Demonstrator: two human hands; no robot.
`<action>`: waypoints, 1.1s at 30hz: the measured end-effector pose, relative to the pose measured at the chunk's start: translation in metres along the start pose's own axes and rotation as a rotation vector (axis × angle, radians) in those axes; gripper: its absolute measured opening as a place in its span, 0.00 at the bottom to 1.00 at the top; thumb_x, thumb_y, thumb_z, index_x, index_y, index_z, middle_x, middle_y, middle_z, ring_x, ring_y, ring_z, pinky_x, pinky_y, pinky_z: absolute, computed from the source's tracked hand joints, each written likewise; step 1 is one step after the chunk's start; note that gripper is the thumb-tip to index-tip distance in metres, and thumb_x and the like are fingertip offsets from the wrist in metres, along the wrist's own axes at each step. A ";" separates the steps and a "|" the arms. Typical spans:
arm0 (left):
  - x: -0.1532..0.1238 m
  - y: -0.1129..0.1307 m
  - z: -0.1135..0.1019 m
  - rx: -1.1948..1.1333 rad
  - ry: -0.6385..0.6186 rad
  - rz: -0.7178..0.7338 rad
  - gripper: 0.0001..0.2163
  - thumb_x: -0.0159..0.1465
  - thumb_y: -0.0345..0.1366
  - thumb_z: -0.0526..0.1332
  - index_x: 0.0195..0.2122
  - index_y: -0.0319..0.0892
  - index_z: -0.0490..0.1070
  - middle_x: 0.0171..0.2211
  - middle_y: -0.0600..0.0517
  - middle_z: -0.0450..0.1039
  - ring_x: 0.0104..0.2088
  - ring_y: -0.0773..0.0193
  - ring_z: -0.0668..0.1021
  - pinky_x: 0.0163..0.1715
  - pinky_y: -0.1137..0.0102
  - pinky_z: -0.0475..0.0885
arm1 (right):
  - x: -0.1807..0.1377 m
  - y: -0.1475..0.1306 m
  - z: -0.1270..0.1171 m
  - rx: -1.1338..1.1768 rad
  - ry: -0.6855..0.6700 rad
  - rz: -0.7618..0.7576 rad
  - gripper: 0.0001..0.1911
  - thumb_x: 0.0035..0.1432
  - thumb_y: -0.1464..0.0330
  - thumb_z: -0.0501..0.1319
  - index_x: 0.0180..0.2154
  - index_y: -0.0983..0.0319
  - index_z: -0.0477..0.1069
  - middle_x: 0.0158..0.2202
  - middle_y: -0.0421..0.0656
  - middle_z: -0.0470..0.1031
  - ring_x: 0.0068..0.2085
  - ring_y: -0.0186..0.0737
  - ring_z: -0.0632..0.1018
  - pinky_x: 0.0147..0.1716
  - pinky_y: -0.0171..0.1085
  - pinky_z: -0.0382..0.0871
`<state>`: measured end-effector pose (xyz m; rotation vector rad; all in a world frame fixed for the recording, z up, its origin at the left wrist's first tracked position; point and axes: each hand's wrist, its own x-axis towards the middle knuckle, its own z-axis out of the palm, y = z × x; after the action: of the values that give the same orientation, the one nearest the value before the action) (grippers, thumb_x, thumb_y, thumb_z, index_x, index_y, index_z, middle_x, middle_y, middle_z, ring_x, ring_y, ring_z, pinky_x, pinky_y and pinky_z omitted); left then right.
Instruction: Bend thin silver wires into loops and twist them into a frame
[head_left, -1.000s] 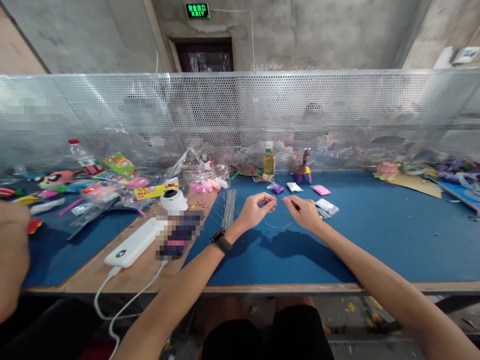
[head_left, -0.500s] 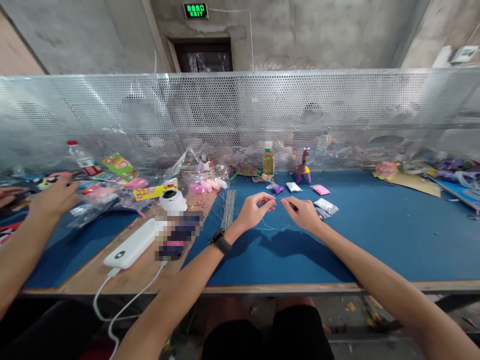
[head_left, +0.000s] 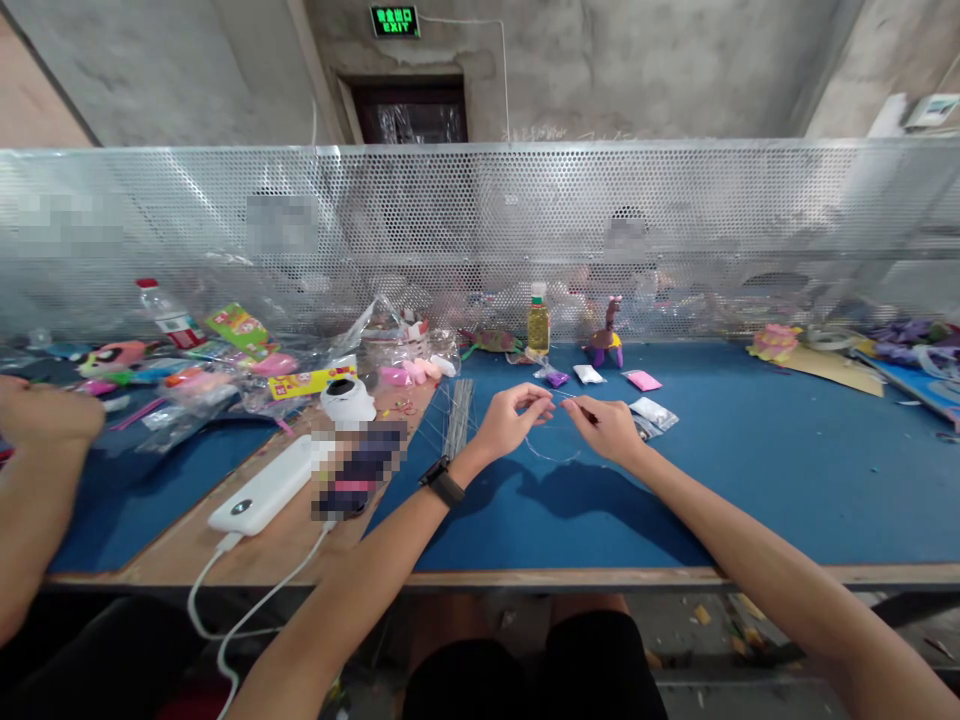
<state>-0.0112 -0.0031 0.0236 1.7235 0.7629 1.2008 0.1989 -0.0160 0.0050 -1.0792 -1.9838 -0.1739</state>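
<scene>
The left hand (head_left: 508,420) and the right hand (head_left: 609,428) are pinching the two ends of a thin, pale, springy wire (head_left: 553,455) just above the blue felt-covered table (head_left: 750,480), fingertips closed on it and nearly meeting. Bending it well probably means keeping both pinches close to the ends and easing the curve round evenly, so the wire is not kinking. The wire is sagging in a shallow loop below the hands, very fine and hard to trace. A bundle of straight grey wires (head_left: 459,415) is lying just left of the left hand, and small white plastic packets (head_left: 652,412) are lying just beyond the right
</scene>
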 end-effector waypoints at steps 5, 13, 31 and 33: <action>0.000 -0.001 -0.001 -0.025 0.006 -0.021 0.15 0.65 0.46 0.67 0.42 0.38 0.75 0.38 0.45 0.81 0.37 0.60 0.84 0.40 0.65 0.82 | 0.000 0.001 0.001 -0.008 0.024 -0.009 0.25 0.73 0.55 0.52 0.38 0.60 0.84 0.23 0.43 0.80 0.23 0.36 0.77 0.25 0.35 0.59; 0.001 -0.002 -0.004 -0.104 -0.011 -0.059 0.16 0.64 0.47 0.68 0.43 0.38 0.74 0.39 0.45 0.81 0.38 0.60 0.84 0.41 0.64 0.82 | 0.003 -0.001 0.000 0.194 -0.021 0.158 0.25 0.71 0.53 0.54 0.52 0.60 0.82 0.22 0.43 0.79 0.22 0.38 0.75 0.26 0.35 0.66; 0.003 -0.004 -0.005 -0.161 -0.061 -0.064 0.20 0.62 0.51 0.69 0.43 0.38 0.72 0.39 0.45 0.81 0.36 0.62 0.84 0.40 0.64 0.83 | 0.004 -0.004 0.002 0.530 -0.118 0.300 0.28 0.69 0.47 0.54 0.41 0.62 0.80 0.19 0.38 0.72 0.18 0.33 0.68 0.19 0.32 0.61; 0.003 -0.004 -0.005 -0.144 -0.068 -0.059 0.20 0.63 0.51 0.68 0.43 0.38 0.72 0.40 0.44 0.82 0.37 0.61 0.84 0.40 0.64 0.83 | 0.003 -0.003 0.002 0.523 -0.126 0.301 0.29 0.69 0.47 0.53 0.38 0.62 0.80 0.18 0.38 0.72 0.17 0.33 0.69 0.18 0.32 0.61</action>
<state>-0.0146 0.0024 0.0214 1.6049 0.6655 1.1239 0.1945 -0.0152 0.0071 -1.0351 -1.7987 0.5553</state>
